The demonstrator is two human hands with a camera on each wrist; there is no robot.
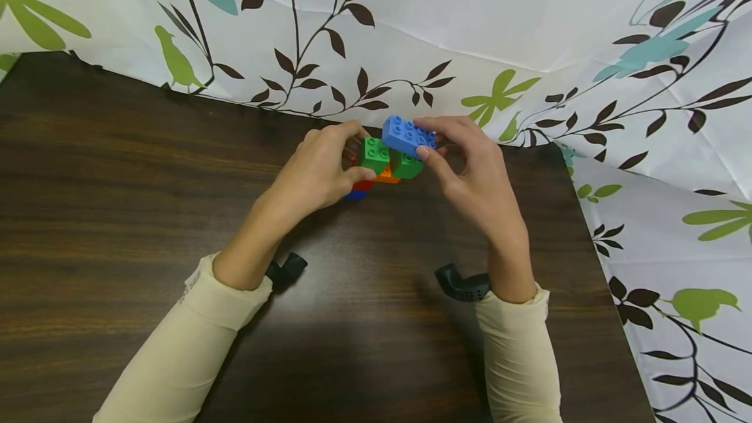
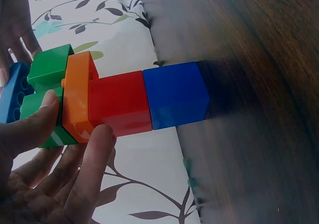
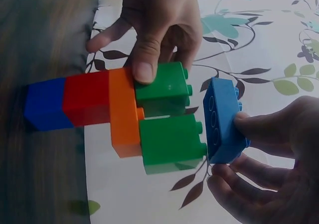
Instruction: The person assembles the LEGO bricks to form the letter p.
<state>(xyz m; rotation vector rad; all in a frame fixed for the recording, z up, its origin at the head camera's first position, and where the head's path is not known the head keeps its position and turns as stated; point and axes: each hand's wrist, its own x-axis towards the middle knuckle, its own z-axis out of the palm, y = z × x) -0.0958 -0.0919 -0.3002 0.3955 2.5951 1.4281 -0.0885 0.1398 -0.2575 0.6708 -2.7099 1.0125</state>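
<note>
A stack stands on the table: a dark blue block (image 2: 175, 95) at the bottom, a red block (image 2: 119, 103) on it, then an orange brick (image 3: 123, 112). Side by side on the orange brick sit two green blocks (image 3: 172, 143), a narrow gap between them. My left hand (image 1: 314, 165) grips the nearer-left green block (image 1: 374, 154), thumb on one side and fingers behind. Between thumb and fingers, my right hand (image 1: 478, 165) pinches a lighter blue brick (image 1: 407, 134), tilted just above the green blocks' studs. Its hollow underside faces them in the right wrist view.
The dark wooden table (image 1: 147, 227) meets a white cloth (image 1: 470, 12) with leaf and bird prints behind the stack and along the right side. Black wrist mounts (image 1: 464, 282) stick out inward near both cuffs.
</note>
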